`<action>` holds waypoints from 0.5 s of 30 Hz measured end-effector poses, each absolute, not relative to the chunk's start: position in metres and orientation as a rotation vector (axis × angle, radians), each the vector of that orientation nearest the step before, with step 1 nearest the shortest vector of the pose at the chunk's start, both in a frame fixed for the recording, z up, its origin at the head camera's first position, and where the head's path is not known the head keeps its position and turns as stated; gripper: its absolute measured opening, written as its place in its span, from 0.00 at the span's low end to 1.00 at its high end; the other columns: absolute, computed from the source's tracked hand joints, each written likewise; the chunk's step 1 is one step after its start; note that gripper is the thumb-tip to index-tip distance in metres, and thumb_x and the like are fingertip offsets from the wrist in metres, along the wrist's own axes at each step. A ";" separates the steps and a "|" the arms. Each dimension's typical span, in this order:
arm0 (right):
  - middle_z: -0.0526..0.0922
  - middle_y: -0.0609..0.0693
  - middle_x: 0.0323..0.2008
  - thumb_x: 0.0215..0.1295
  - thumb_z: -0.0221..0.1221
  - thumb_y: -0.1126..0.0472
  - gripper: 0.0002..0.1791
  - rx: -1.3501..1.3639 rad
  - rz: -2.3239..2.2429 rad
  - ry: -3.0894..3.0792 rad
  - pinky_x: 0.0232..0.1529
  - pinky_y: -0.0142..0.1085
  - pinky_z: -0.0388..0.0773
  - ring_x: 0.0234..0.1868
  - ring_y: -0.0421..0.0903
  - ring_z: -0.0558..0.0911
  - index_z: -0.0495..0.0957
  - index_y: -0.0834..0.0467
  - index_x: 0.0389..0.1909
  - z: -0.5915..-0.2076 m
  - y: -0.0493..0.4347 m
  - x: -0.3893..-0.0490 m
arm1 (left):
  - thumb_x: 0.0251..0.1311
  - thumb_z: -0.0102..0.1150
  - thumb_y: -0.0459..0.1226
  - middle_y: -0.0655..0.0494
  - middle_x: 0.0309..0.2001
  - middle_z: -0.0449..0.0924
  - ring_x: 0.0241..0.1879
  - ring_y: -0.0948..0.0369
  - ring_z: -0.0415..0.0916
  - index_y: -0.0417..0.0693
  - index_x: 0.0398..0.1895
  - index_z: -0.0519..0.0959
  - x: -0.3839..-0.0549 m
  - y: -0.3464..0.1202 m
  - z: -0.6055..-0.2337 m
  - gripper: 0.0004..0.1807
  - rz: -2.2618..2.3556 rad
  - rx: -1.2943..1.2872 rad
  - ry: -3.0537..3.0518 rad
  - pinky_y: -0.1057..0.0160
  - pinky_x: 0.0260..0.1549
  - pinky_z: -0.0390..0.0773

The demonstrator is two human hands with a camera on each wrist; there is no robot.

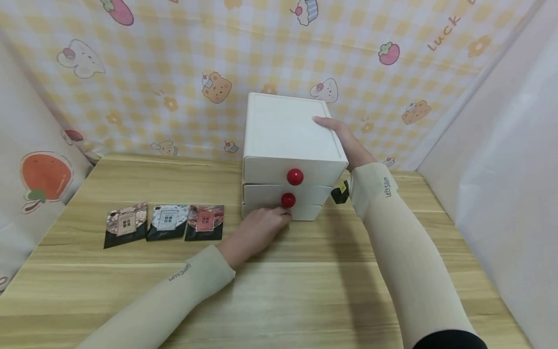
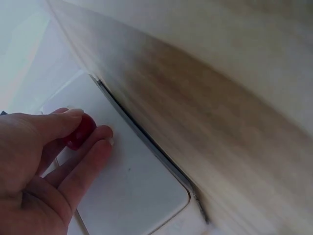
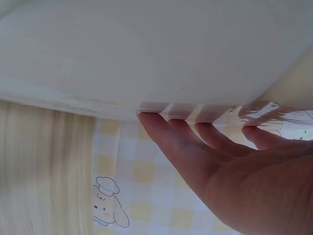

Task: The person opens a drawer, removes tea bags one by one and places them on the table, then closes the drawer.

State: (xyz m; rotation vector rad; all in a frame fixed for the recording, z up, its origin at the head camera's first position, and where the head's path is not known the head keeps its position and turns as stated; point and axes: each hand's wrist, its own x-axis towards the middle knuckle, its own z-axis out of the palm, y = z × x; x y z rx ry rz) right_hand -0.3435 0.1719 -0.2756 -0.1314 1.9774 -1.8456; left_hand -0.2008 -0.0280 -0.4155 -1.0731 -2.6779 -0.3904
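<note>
A white box of stacked drawers (image 1: 289, 128) stands at the back of the table. Red round knobs show on its top drawer (image 1: 261, 170) and on the middle drawer (image 1: 261, 194). My left hand (image 1: 257, 232) is low at the front, at the bottom drawer (image 1: 307, 213). In the left wrist view its thumb and fingers pinch a red knob (image 2: 84, 131); the head view hides this knob. My right hand (image 1: 344, 138) steadies the box's right side, thumb at the top edge. Its extended fingers (image 3: 188, 137) touch the white wall in the right wrist view.
Three small dark packets lie in a row left of the box: a brown one (image 1: 127, 225), a grey-white one (image 1: 168, 222) and a red one (image 1: 205, 222). A checked curtain (image 1: 183, 87) hangs behind the wooden table (image 1: 296, 300). White cloths flank both sides.
</note>
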 end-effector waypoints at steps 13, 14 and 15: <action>0.77 0.51 0.55 0.73 0.46 0.43 0.37 -0.128 -1.817 2.013 0.48 0.33 0.83 0.49 0.44 0.83 0.50 0.43 0.81 -0.275 0.171 -0.346 | 0.63 0.64 0.29 0.57 0.48 0.88 0.39 0.64 0.86 0.50 0.49 0.87 -0.204 -0.029 -0.413 0.13 -0.372 -1.085 -2.713 0.66 0.40 0.86; 0.76 0.51 0.55 0.73 0.45 0.44 0.37 -0.146 -1.815 2.014 0.49 0.33 0.83 0.49 0.44 0.82 0.49 0.43 0.81 -0.275 0.170 -0.346 | 0.64 0.64 0.30 0.57 0.48 0.88 0.38 0.64 0.86 0.50 0.48 0.87 -0.205 -0.029 -0.413 0.12 -0.370 -1.085 -2.716 0.65 0.40 0.86; 0.76 0.51 0.56 0.73 0.45 0.44 0.37 -0.159 -1.815 2.014 0.49 0.32 0.83 0.50 0.44 0.82 0.48 0.43 0.81 -0.276 0.170 -0.347 | 0.64 0.63 0.30 0.56 0.48 0.88 0.38 0.63 0.86 0.49 0.48 0.87 -0.205 -0.029 -0.414 0.12 -0.369 -1.084 -2.722 0.65 0.39 0.86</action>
